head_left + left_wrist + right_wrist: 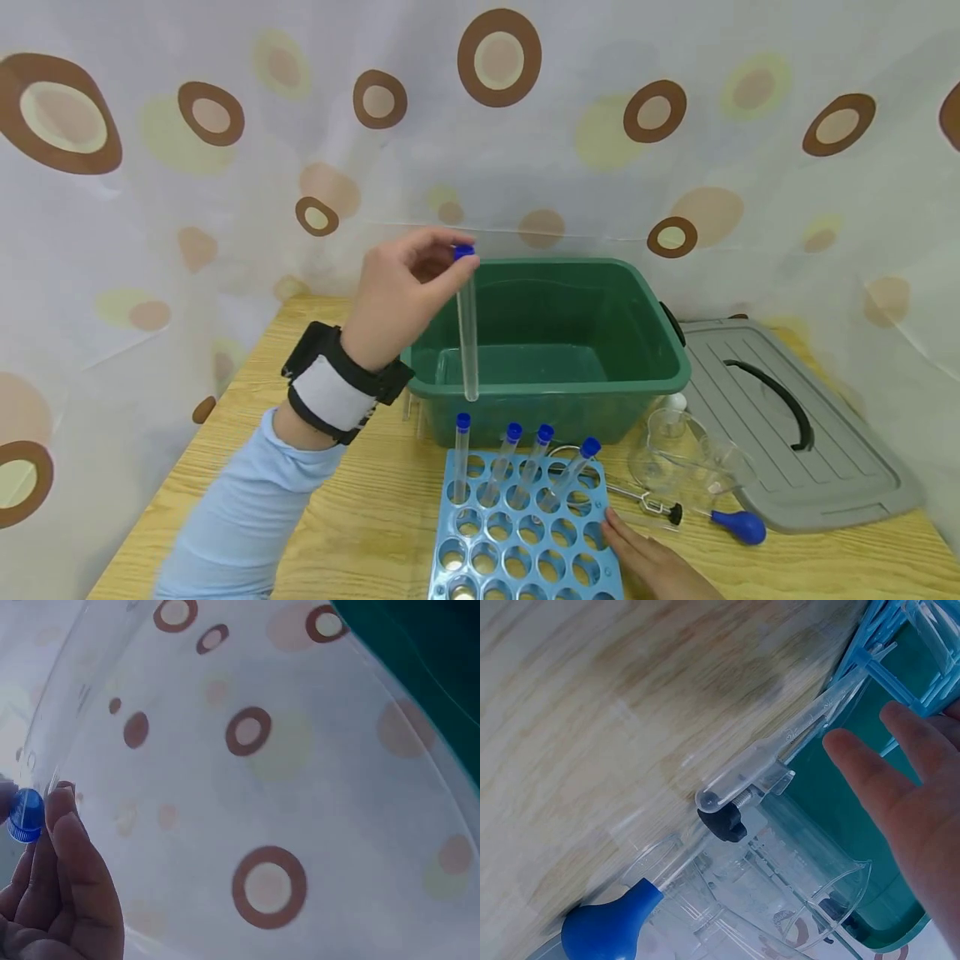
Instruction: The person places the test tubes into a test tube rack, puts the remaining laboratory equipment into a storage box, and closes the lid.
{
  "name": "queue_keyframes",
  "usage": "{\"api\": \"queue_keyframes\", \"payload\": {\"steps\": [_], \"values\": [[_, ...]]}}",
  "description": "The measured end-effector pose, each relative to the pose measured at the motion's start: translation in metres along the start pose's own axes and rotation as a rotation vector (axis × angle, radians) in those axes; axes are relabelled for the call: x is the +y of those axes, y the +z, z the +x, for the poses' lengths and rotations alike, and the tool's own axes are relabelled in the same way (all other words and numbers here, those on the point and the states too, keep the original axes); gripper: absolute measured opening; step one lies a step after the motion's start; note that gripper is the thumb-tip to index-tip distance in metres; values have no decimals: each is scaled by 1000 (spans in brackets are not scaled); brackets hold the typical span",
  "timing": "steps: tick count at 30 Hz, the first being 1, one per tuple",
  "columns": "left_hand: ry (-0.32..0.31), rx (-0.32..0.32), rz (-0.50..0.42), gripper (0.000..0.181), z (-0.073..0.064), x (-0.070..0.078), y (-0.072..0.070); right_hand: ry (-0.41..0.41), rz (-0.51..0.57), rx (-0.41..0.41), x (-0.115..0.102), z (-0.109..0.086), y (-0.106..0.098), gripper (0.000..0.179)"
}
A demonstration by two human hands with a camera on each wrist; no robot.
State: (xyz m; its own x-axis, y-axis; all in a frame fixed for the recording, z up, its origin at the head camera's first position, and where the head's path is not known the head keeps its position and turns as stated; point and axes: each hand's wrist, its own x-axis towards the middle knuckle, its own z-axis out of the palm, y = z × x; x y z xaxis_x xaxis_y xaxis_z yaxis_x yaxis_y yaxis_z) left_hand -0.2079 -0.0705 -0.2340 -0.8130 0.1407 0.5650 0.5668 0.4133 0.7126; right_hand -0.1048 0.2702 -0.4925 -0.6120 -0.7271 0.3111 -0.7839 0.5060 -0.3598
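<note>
My left hand (408,287) pinches a clear test tube (468,342) by its blue cap (27,815), between thumb and fingers. The tube hangs nearly upright in front of the green tub, above the rack. Below it is a light-blue test tube rack (517,527). Several capped tubes stand in one of its rows; the leftmost tube (462,458) is upright and the others lean right. My right hand (656,558) rests its extended fingers against the rack's right side. In the right wrist view, the right fingers (870,776) lie beside the rack's blue edge.
Behind the rack stands a green tub (555,388). To the right are clear glass beakers (675,458), a clamp with a black knob (667,510), a dropper with a blue bulb (741,527), and a grey lid (780,417) with a black handle. A patterned curtain hangs behind.
</note>
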Motion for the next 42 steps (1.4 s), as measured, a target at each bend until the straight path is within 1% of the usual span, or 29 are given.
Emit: {"api": "queue_keyframes", "payload": {"steps": [3,5,7,11,15,19,24,27,30,35,37,42], "values": [[58,-83,-6,23,1,18,15,-8,10,10,-1,0,0,77],[72,-141,-3,25,2,28,24,-15,18,16,-1,0,0,77],[74,-203,-9,27,2,36,34,-20,27,19,-1,0,0,78],[79,-321,-12,22,1,48,52,-13,46,13,-2,0,-1,79],[104,-408,17,18,-2,55,69,1,65,-5,-2,0,-2,80],[128,-476,37,17,-5,57,82,16,73,-21,-2,0,-3,81],[156,-534,74,17,-9,59,98,22,98,-30,-1,-2,-4,81],[175,-560,132,17,-13,57,106,6,125,-27,1,-3,-3,80],[184,-576,207,15,-17,53,112,-20,130,-17,3,-2,-2,81],[203,-594,310,14,-25,45,122,-14,108,-13,3,-3,-2,82],[198,-612,348,13,-28,41,125,-7,102,-14,2,-3,-2,82],[170,-657,437,12,-34,32,133,-21,102,-5,2,-3,-2,81]]}}
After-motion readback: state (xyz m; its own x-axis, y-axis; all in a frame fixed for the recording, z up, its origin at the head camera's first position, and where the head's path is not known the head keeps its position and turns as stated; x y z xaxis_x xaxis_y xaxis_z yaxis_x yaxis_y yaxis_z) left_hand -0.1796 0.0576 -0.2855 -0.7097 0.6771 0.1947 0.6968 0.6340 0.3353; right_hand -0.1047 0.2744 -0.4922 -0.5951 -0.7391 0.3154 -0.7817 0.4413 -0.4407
